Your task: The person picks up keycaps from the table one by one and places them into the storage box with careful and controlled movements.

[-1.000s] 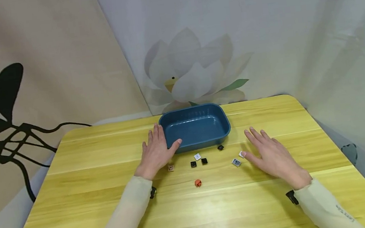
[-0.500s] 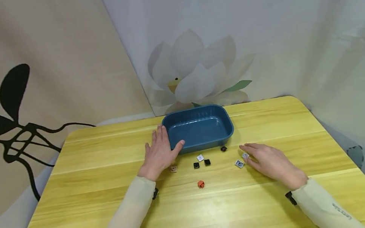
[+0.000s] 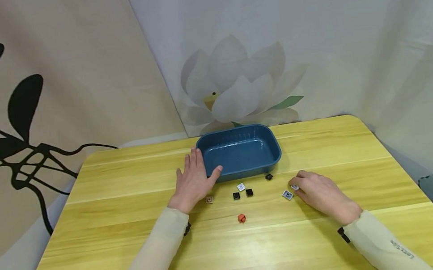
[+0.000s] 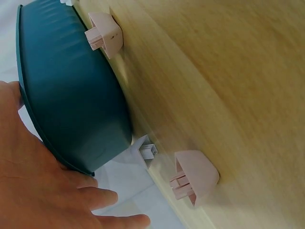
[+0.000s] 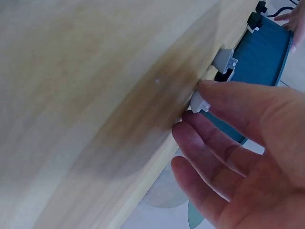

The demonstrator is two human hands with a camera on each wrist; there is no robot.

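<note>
My left hand (image 3: 194, 182) rests on the left end of a blue rectangular tray (image 3: 242, 176), fingers straight and thumb over its near rim. Two pink keycaps (image 4: 198, 174) and a pale keycap (image 4: 147, 151) lie near it in the left wrist view. My right hand (image 3: 322, 191) pinches a white keycap (image 5: 199, 102) between thumb and fingertips, at the table surface. Just left of that hand lies a grey-white keycap (image 3: 287, 194). In the head view, a pink keycap (image 3: 209, 199) sits beside my left wrist.
Before the tray are a white keycap (image 3: 241, 187), two black keycaps (image 3: 236, 195) and a black piece (image 3: 269, 176) close to its near wall. Nearer lies an orange-red keycap (image 3: 241, 218). The wooden table (image 3: 124, 178) meets a printed cloth (image 3: 120, 74) behind.
My right hand has come down and its fingers have closed round the white keycap. My left hand stays at the tray. The whole head view has shifted slightly.
</note>
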